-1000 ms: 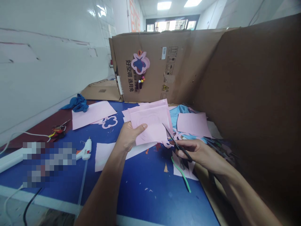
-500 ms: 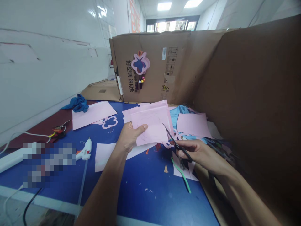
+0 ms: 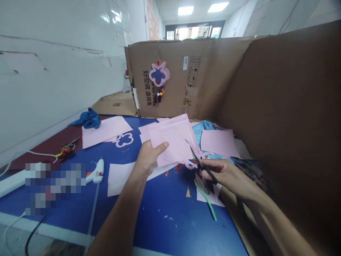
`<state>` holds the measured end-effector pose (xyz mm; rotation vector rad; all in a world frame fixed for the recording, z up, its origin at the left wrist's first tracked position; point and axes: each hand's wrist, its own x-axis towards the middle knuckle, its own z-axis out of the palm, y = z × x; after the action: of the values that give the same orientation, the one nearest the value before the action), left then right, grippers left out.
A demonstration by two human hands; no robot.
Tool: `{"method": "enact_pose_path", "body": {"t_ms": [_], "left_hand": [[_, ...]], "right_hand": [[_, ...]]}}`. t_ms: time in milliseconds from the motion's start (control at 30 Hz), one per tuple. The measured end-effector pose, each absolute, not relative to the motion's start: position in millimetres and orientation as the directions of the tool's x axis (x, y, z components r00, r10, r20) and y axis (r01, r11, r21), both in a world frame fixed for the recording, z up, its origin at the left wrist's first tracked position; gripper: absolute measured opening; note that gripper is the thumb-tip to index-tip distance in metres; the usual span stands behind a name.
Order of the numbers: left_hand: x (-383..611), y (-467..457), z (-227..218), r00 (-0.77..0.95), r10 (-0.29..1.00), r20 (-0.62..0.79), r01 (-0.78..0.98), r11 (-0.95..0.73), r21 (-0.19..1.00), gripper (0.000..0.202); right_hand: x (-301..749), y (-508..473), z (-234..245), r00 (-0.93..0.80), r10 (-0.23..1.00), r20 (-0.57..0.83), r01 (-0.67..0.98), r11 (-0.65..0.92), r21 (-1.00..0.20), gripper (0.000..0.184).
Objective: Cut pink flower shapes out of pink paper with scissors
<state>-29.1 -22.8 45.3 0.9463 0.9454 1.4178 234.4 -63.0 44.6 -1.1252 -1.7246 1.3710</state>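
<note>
My left hand (image 3: 149, 156) pinches a stack of pink paper sheets (image 3: 174, 142) by the lower-left corner, thumb on top, lifted off the tabletop (image 3: 160, 209). A faint drawn outline shows on the top sheet, just right of my thumb. My right hand (image 3: 223, 174) is closed around the scissors (image 3: 199, 161), fingers in the handles, blades slightly parted and biting into the sheet's right edge.

Judgement on doing the cut well: keep the left hand's pinch near the line so the stack doesn't flop or slip, feed and turn the paper into the blades rather than twisting the scissors, take short snips round the curves, and stay on the pencil line. Thumb sits fairly near the outline, so I'd shift the grip before the blades come round that side.

Around the hands: below the right hand lie white scraps and a green strip (image 3: 206, 199). Beyond it, another pink sheet (image 3: 218, 142) on blue paper. Left of the left hand: white sheet (image 3: 117, 174), glue gun (image 3: 96, 170), further out a big pink sheet (image 3: 105, 129) with a cut-out flower outline (image 3: 124, 139) beside it, blue cloth (image 3: 89, 119). Straight ahead, a cardboard wall (image 3: 176, 78) with a finished pink-blue flower ornament (image 3: 159, 75) hanging on it. Cardboard also runs along my right.
</note>
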Motion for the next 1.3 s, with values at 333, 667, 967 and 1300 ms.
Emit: {"method": "enact_pose_path", "body": {"t_ms": [333, 667, 967, 1300], "left_hand": [[-19, -25, 46, -0.086, 0.995, 0.042, -0.410, -0.074, 0.909, 0.056], [1, -27, 32, -0.164, 0.984, 0.065, -0.438, -0.131, 0.889, 0.046], [15, -30, 21, -0.225, 0.970, 0.087, -0.435, -0.180, 0.882, 0.047], [19, -31, 20, -0.271, 0.957, 0.102, -0.384, -0.205, 0.900, 0.047]], "right_hand": [[235, -61, 37, -0.363, 0.932, 0.020, 0.186, 0.094, -0.978, 0.054], [232, -59, 32, -0.334, 0.942, 0.024, 0.156, 0.080, -0.984, 0.063], [229, -59, 32, -0.295, 0.955, 0.038, 0.168, 0.091, -0.982, 0.066], [228, -58, 32, -0.276, 0.960, 0.048, 0.178, 0.099, -0.979, 0.064]]}}
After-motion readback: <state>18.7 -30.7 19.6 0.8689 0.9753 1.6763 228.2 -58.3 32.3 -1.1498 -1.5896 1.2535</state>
